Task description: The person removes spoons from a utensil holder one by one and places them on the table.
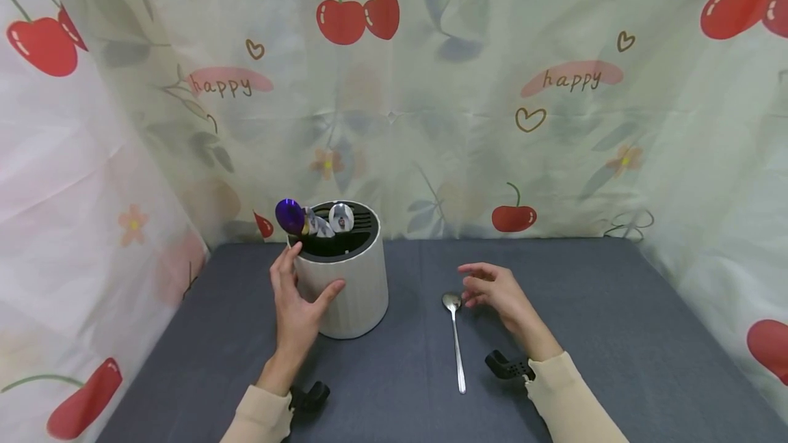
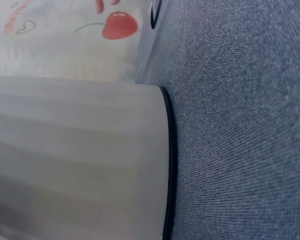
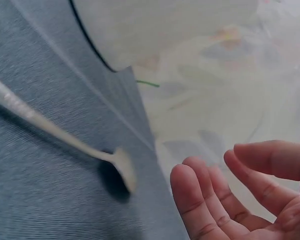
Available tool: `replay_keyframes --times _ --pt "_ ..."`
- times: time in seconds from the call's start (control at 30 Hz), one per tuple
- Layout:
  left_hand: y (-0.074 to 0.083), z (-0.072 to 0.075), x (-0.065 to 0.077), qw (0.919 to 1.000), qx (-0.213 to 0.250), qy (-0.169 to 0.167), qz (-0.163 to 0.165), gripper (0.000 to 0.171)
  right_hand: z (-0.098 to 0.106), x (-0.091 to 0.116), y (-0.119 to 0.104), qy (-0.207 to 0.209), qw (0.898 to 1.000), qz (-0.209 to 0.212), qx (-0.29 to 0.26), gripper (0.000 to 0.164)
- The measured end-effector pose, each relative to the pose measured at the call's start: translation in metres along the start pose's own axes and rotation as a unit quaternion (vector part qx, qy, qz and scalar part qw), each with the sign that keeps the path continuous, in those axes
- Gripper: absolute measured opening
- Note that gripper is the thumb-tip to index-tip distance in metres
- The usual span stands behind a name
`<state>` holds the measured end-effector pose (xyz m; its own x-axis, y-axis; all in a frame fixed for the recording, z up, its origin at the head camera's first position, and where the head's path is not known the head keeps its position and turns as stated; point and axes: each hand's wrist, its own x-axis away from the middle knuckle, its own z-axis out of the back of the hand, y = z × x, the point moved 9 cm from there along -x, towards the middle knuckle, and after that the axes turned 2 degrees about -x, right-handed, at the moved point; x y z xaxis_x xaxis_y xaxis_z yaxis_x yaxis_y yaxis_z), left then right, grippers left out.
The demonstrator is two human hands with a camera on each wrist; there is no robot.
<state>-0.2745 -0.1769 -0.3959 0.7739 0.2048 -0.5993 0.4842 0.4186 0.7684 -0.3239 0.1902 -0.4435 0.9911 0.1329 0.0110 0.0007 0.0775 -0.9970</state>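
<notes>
A white ribbed utensil holder (image 1: 353, 299) with a black slotted top stands left of centre. My left hand (image 1: 295, 306) rests against its left front side, fingers up along the wall to the rim and thumb spread across the front. Out of the top stick a spoon with a purple-blue bowl (image 1: 289, 216) and a shiny silver spoon (image 1: 341, 218). Another silver spoon (image 1: 457, 347) lies on the table, bowl away from me. Just right of that bowl hovers my right hand (image 1: 501, 296), fingers loosely bent and holding nothing; the right wrist view shows the spoon (image 3: 65, 132) beside the fingers.
A dark grey-blue cloth (image 1: 418, 402) covers the table. Curtains (image 1: 431, 122) printed with cherries enclose the back and both sides. A black wrist mount (image 1: 507, 364) juts from the right sleeve, another (image 1: 310, 396) from the left.
</notes>
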Motion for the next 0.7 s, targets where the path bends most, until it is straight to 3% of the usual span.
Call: replay_keyframes --times 0.33,0.7 --pt "0.0 0.0 0.0 1.0 0.0 -0.001 -0.003 0.098 0.0 0.005 -0.023 -0.023 0.999 0.031 -0.015 0.051" --pt "-0.003 -0.001 0.0 1.0 0.002 -0.003 -0.002 0.097 -0.005 0.009 -0.036 -0.029 0.998 0.056 -0.028 0.054"
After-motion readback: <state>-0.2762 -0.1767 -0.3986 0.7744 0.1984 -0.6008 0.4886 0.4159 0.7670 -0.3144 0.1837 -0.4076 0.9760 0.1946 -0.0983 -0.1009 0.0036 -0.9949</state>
